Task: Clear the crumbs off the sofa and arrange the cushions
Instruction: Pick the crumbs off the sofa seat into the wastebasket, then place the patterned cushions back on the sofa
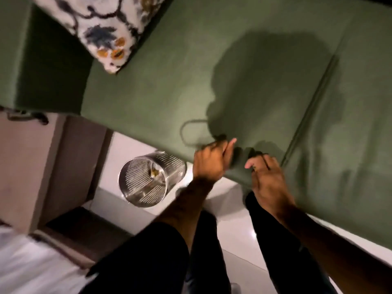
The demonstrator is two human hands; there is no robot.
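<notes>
Left hand: my left hand (pixel 209 161), centre of frame, is curled narrow at the front edge of the seat; whether it pinches crumbs, fabric or nothing, I cannot tell through the blur.
Right hand: my right hand (pixel 265 172), just right of it, has fingers bent down onto the same edge; something thin and dark may lie across the fingers, unclear. Grip state not determinable.
Seat: the dark green fabric sofa seat (pixel 212 71) fills the upper and right frame. A seam line runs diagonally at right, so I count two seat sections. A thin curved loop, perhaps a thread or a shadow, lies just up-left of the left hand.
Crumbs: none resolvable on the green surface; the frame is too soft to rule out small ones.
Bin: one cylindrical perforated metal waste bin (pixel 148 181) stands on the pale floor at lower left of centre, near the left hand, with a few yellowish bits inside.
Cushion: one white floral-patterned cushion (pixel 101 28), upper left, lies tilted in the sofa corner.
Progress (judgement): crumb clearing looks mostly done, since debris sits in the bin; cushion arranging looks outstanding.
Counts: two hands, one bin, one cushion in view.
</notes>
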